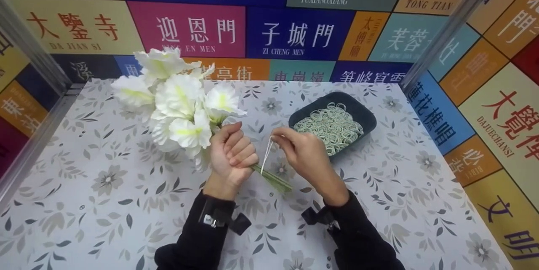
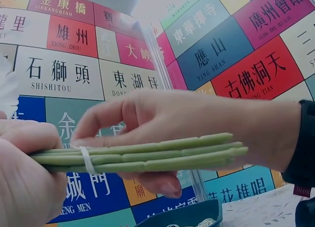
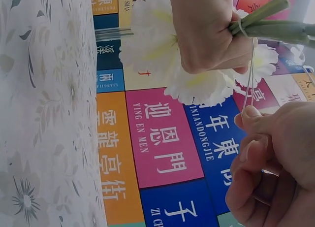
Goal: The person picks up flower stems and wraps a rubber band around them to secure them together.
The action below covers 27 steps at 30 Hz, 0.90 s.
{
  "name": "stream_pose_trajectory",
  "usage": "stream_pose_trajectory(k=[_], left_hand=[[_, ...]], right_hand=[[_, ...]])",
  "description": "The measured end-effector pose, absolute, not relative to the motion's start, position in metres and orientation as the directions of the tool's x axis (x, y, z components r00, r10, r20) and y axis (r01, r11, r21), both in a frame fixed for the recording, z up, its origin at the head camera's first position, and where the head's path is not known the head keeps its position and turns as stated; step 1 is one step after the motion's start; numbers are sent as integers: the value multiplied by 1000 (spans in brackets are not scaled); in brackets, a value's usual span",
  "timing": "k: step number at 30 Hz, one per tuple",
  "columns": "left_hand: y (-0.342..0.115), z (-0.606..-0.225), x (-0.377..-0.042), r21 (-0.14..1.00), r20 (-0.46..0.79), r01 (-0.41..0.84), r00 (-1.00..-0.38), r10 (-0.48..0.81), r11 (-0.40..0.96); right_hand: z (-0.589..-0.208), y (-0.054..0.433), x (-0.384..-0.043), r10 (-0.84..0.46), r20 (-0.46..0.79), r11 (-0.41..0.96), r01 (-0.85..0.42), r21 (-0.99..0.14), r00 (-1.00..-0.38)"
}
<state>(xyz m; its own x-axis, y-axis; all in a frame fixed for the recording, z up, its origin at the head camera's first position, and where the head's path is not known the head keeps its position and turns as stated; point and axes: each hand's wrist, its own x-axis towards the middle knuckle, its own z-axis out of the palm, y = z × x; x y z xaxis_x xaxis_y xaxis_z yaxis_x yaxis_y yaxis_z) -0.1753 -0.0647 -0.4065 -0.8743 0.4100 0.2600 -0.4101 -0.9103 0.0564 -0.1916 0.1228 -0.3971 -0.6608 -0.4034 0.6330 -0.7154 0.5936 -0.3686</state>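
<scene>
My left hand grips a bunch of white artificial flowers by the stems, just below the blooms. The green stem ends stick out past the fist toward the lower right in the head view. A pale rubber band loops round the stems close beside the left fist. My right hand pinches the stretched end of that rubber band between thumb and forefinger, pulling it away from the stems. In the right wrist view the taut strands run from the stems to the right fingertips.
A dark plastic tray with many pale rubber bands stands behind the right hand. The table cover is white with a grey flower print. Panels with coloured street-name blocks enclose the back and sides.
</scene>
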Motion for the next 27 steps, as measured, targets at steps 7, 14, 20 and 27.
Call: stream_pose_trajectory(k=[7, 14, 20, 27], left_hand=[[-67, -403, -175, -51, 162, -292, -946, 280, -955], [-76, -400, -175, -129, 60, -147, -988, 140, -981], [-81, -399, -175, -201, 87, -105, -992, 89, -974], [-87, -404, -176, -246, 50, -16, -999, 4, -969]], right_hand=[[-411, 122, -200, -443, 572, 612, -699, -370, -690], [-417, 111, -194, -526, 459, 612, -693, -380, -716], [-421, 95, -179, -612, 352, 569, -704, -425, -708], [-425, 70, -155, -681, 305, 608, -746, -273, -666]])
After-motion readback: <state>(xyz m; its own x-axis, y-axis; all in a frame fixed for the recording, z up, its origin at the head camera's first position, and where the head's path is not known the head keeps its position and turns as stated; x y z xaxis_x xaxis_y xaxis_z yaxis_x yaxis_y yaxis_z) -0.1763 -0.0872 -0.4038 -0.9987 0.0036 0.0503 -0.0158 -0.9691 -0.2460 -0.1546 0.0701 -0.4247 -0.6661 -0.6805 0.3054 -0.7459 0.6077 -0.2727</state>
